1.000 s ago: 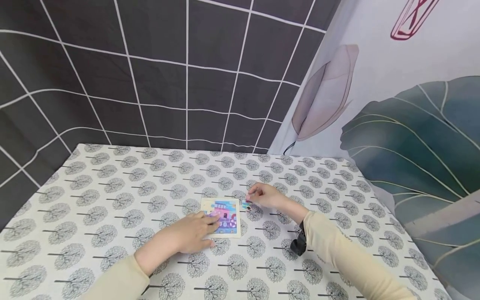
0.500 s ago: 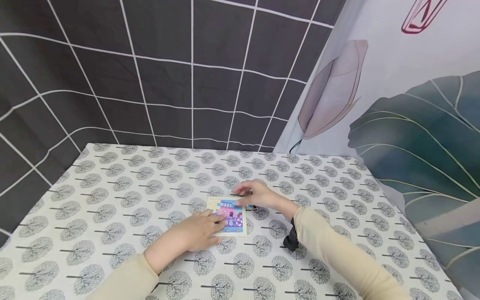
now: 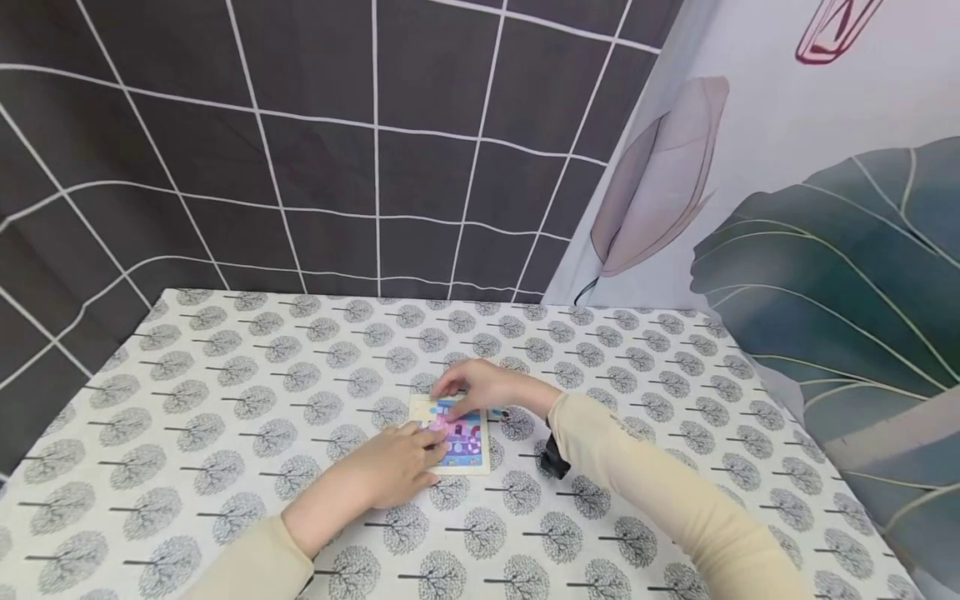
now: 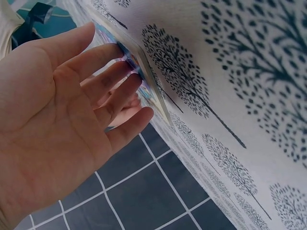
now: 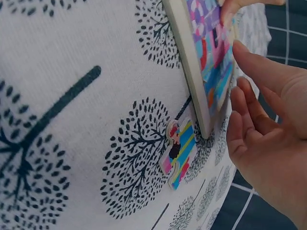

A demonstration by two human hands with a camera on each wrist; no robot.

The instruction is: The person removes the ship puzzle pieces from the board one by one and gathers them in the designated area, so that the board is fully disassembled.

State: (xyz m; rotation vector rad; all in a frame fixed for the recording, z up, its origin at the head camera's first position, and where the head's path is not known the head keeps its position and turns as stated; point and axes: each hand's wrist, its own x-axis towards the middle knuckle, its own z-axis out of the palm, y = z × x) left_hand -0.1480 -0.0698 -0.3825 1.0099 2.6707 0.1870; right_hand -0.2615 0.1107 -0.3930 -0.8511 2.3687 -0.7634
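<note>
A square jigsaw puzzle (image 3: 471, 446) in a pale frame lies on the table, showing a pink, purple and blue building picture. My left hand (image 3: 397, 468) rests on its left side, with fingertips touching the picture in the left wrist view. From the far right, my right hand (image 3: 487, 390) reaches over the puzzle's upper part. In the right wrist view its thumb (image 5: 254, 62) is at the picture, apart from the bent fingers (image 5: 247, 108), and no piece shows between them. A loose striped puzzle piece (image 5: 180, 151) lies just beside the frame.
A white cloth with grey tree prints (image 3: 247, 442) covers the table. Behind it hangs a dark curtain with a white grid (image 3: 315, 167). A light curtain with large leaves (image 3: 840, 292) hangs at the right. A black band (image 3: 555, 457) is on the right wrist.
My right hand has moved left from the loose pieces beside the puzzle to over its upper part. The pink piece it pinched is no longer visible. My left hand stays on the puzzle.
</note>
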